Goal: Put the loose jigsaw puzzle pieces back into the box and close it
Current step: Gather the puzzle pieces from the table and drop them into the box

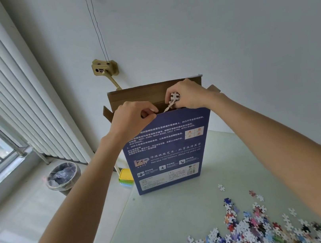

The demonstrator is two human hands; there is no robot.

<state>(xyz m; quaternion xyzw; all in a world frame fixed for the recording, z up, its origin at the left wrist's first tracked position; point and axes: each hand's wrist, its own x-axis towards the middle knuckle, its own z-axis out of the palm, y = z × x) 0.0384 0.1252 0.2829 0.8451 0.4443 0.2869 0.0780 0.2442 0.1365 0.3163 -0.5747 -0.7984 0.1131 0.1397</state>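
Both hands are up at the mouth of the box. The right hand pinches a few pale puzzle pieces over the opening, fingers curled round them, one strip dangling toward the slot. The left hand grips the box's near top edge, fingertips hooked over the rim. The box stands upright on the bench, long axis vertical, its printed blue face toward the camera, brown cardboard flaps sticking up behind the hands. Nearer than the box, to the right, loose pieces lie heaped on the pale glossy bench, knobbly, white-backed and multicoloured. Left of the box's base sits a yellow-lidded container; further left, a lined bin on the floor under white vertical blinds.
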